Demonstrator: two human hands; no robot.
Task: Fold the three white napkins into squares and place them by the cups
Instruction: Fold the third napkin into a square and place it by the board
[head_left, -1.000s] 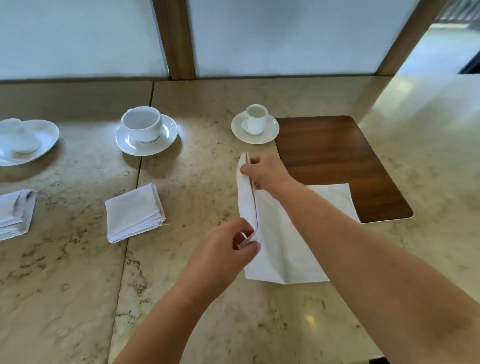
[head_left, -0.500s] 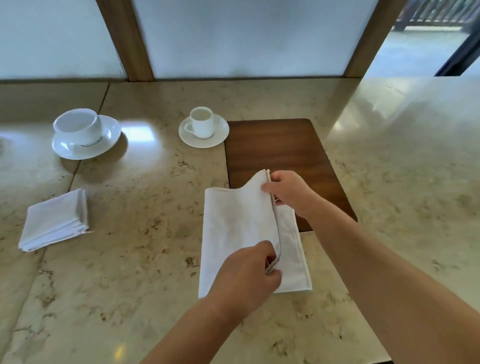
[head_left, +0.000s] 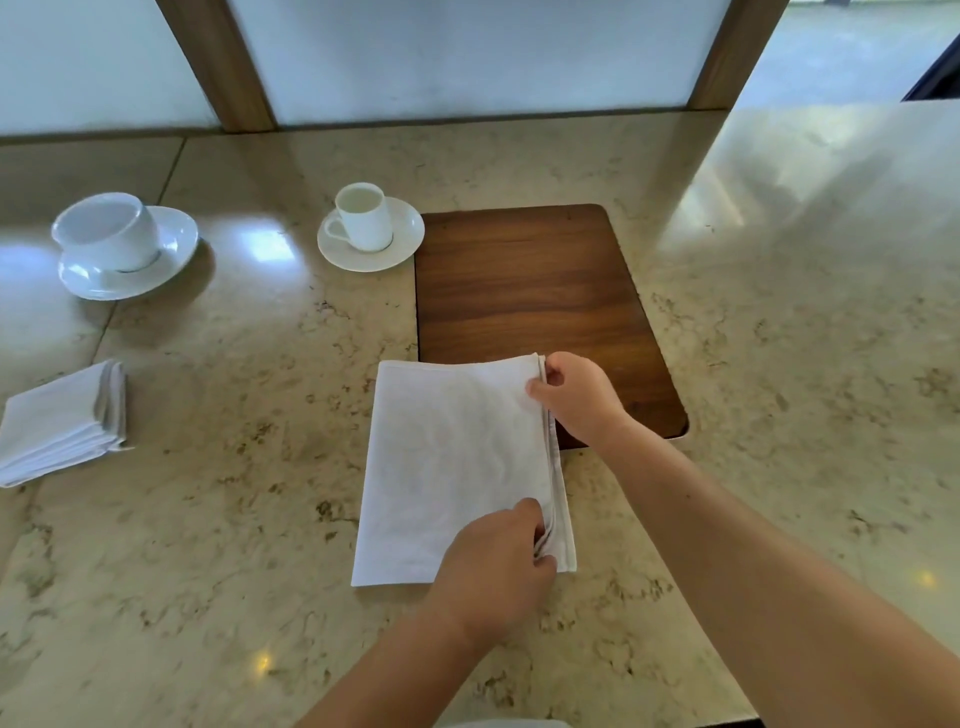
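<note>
Napkins (head_left: 457, 467): two. Cups (head_left: 362, 217): two. Saucers (head_left: 371, 249): two.

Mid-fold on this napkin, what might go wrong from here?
1. The napkin lies half on the wooden board, so the uneven surface may skew the next crease.
2. The left hand and right hand pinch only the right edge; the layers could slip out of line.
</note>
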